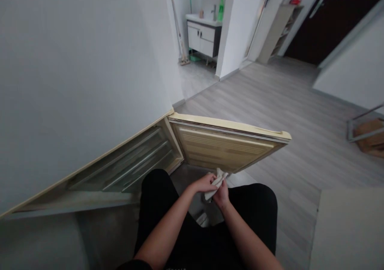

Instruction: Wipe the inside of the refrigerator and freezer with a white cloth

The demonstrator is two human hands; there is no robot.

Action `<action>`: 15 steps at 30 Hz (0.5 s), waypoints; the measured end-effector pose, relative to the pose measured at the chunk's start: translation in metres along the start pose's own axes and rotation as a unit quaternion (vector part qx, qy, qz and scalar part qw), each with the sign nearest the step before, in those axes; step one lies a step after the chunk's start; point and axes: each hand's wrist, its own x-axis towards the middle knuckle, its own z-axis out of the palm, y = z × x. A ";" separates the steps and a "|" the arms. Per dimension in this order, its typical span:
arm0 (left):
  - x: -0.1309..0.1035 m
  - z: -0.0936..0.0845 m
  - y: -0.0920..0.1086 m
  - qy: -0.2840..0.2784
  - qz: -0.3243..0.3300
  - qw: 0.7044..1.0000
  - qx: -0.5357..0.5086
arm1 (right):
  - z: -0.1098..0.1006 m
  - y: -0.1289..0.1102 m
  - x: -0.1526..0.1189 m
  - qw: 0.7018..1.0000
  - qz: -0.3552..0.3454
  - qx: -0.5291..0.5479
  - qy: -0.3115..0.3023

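A crumpled white cloth [218, 184] is gripped between my two hands, low in front of my knees. My left hand [205, 183] closes on it from the left, fingers bent round its edge. From the right, my right hand [221, 194] also has hold of it. Just beyond them stands an open cream door [225, 144] with a ribbed inner panel and a grey seal along its edge; it looks like a fridge door. The cream-edged fridge body [177, 136] lies to the left, with ribbed, glassy-looking surfaces [135, 166] inside.
Beside the fridge rises a white wall [84, 62]. Grey wood-look floor [288, 102] stretches towards a dark door [345, 18]. A washbasin cabinet [201, 36] and a mop [179, 38] stand at the back. On the right are a metal frame [367, 134] and a pale flat surface [351, 230].
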 end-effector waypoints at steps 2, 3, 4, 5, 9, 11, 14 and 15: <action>-0.001 0.013 0.011 0.020 0.021 0.999 0.018 | -0.008 -0.004 -0.013 0.999 -0.024 0.040 0.017; -0.002 0.019 0.016 0.032 0.029 0.999 0.025 | -0.010 -0.004 -0.019 0.997 -0.030 0.060 0.026; -0.004 0.023 0.019 0.043 0.037 0.998 0.031 | -0.010 -0.004 -0.024 0.996 -0.037 0.076 0.031; -0.007 0.026 0.021 0.055 0.042 0.997 0.034 | -0.010 -0.003 -0.027 0.994 -0.044 0.090 0.035; -0.022 0.024 0.022 0.111 0.045 0.992 0.038 | -0.001 0.014 -0.032 0.991 -0.052 0.118 0.035; -0.033 0.017 0.020 0.136 0.043 0.989 0.043 | 0.004 0.029 -0.034 0.994 -0.035 0.096 0.032; -0.056 0.004 0.019 0.148 0.041 0.986 0.057 | 0.010 0.054 -0.038 0.999 0.003 0.010 0.031; -0.064 0.000 0.019 0.139 0.041 0.987 0.073 | 0.012 0.062 -0.040 0.999 0.017 -0.020 0.030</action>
